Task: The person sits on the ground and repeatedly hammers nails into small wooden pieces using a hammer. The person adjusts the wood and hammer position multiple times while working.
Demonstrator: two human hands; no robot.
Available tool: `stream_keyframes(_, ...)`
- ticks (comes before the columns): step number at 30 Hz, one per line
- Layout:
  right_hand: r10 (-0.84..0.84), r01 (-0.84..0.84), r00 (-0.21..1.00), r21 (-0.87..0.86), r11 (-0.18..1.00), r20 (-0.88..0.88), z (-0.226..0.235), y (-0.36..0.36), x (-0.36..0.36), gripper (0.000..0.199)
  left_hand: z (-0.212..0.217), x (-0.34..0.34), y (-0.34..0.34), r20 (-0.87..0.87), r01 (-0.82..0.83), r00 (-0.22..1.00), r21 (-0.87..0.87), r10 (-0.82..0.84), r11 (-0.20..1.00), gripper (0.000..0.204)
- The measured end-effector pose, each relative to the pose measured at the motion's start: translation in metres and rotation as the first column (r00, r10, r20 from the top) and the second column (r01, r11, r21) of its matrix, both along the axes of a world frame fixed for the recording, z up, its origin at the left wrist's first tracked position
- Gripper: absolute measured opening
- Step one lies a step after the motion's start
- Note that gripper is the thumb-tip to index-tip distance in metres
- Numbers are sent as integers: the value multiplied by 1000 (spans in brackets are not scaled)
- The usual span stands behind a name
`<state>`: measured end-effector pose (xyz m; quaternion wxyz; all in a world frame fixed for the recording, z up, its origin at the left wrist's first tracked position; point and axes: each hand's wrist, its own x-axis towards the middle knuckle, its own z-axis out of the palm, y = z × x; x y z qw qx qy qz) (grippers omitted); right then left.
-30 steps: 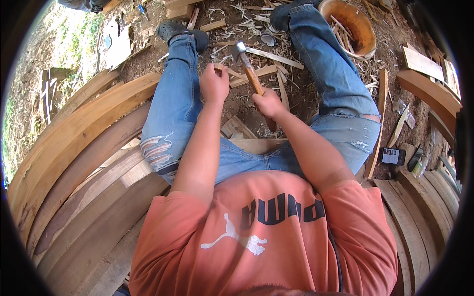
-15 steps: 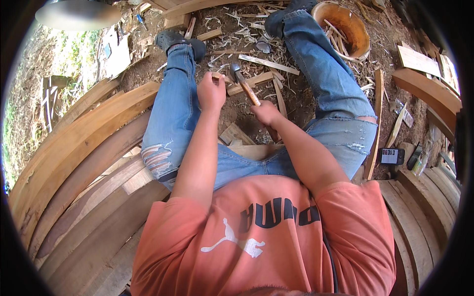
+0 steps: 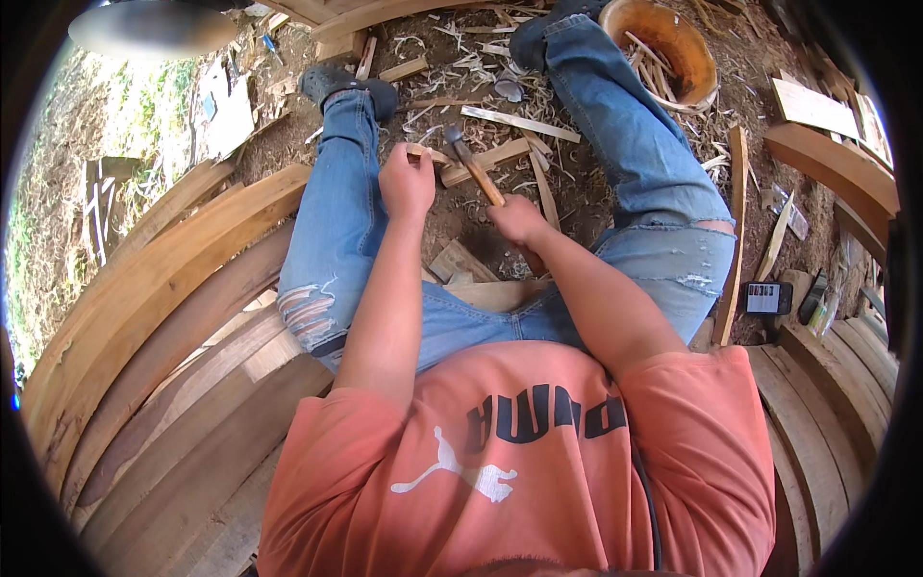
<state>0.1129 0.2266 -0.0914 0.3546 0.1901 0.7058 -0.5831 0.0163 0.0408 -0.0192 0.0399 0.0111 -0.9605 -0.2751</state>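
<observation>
Between my knees, my right hand [image 3: 517, 219] is wrapped round the wooden handle of a hammer [image 3: 478, 176]. Its metal head points away from me, up and to the left, close to my other hand. My left hand [image 3: 408, 182] is closed on a small strip of wood [image 3: 425, 152], one end of which sticks out to the right beside the hammer head. Just beyond both hands, a short wooden block [image 3: 487, 163] lies on the ground among shavings. Whether the hammer head touches the strip, I cannot tell.
A worn orange bucket [image 3: 694, 60] with wood offcuts in it stands by my right foot. Curved planks [image 3: 183, 236] are stacked at my left, more boards [image 3: 827, 385] at my right. A phone [image 3: 766, 298] lies near the right boards. A pale strip [image 3: 519, 124] lies beyond my hands.
The view has shifted slightly. The hammer head sits a little lower and nearer the strip of wood. Both hands keep their grips.
</observation>
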Motion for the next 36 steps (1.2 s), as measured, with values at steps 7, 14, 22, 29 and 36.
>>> stream_keyframes(7, -76, 76, 997, -109, 991, 5, -4, 0, -10, 31, -3, -11, 4, 27, 9, 1000, 47, -10, 999, 20)
stream_keyframes(14, -99, 109, 985, -64, 992, 142, -9, 9, -16, 29, -13, -18, -11, 88, 50, 994, 95, -58, 994, 22)
stream_keyframes(22, -273, 301, 946, -159, 940, 176, -27, 14, -15, 27, 6, -8, 0, 242, 8, 970, 106, -34, 994, 22)
stream_keyframes(29, -220, 223, 975, -158, 962, 36, 6, 10, -21, 31, -6, -1, 0, 160, 80, 984, 7, -80, 997, 24)
stream_keyframes(36, -111, 110, 994, -133, 985, -4, 25, 2, -15, 33, -4, -13, 10, 165, 24, 986, -67, -13, 997, 22)
